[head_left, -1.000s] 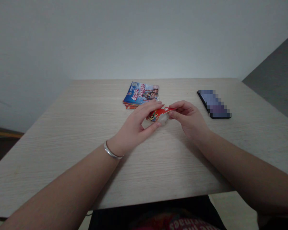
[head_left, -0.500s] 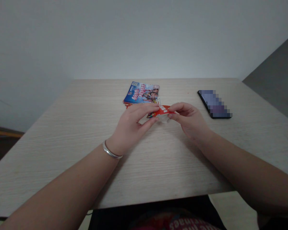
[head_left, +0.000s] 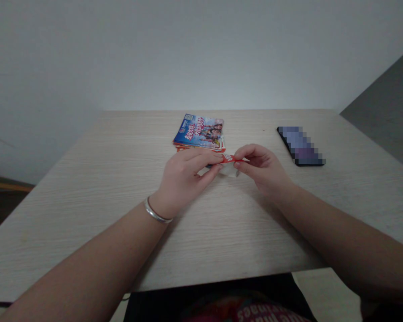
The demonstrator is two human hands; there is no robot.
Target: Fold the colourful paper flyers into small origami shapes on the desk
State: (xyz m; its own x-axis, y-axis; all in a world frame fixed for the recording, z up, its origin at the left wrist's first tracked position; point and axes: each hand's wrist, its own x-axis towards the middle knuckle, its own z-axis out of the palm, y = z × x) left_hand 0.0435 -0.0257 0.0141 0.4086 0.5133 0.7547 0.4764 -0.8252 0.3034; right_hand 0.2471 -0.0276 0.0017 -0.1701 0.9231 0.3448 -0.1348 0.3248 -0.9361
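Note:
Between my two hands is a red printed paper [head_left: 227, 158] with white lettering, its pale underside [head_left: 229, 170] showing below. My left hand [head_left: 186, 174] pinches its left end between thumb and fingers. At the right end, my right hand [head_left: 265, 169] grips the edge with thumb and forefinger. The paper looks bent or folded; how its hidden parts lie I cannot tell. Just behind my left hand lies a stack of printed leaflets [head_left: 201, 130], the top one blue with pink and white characters and pictured people.
A dark phone [head_left: 301, 146] with a blurred screen lies to the right, beyond my right hand. The pale wood-grain table [head_left: 201, 241] meets a white wall [head_left: 201, 53] at the back. A silver bangle [head_left: 156, 213] circles my left wrist.
The red paper has tilted, so its red face looks narrower and more pale underside shows. My left hand has dipped slightly. Both hands keep their hold; stack and phone stay put.

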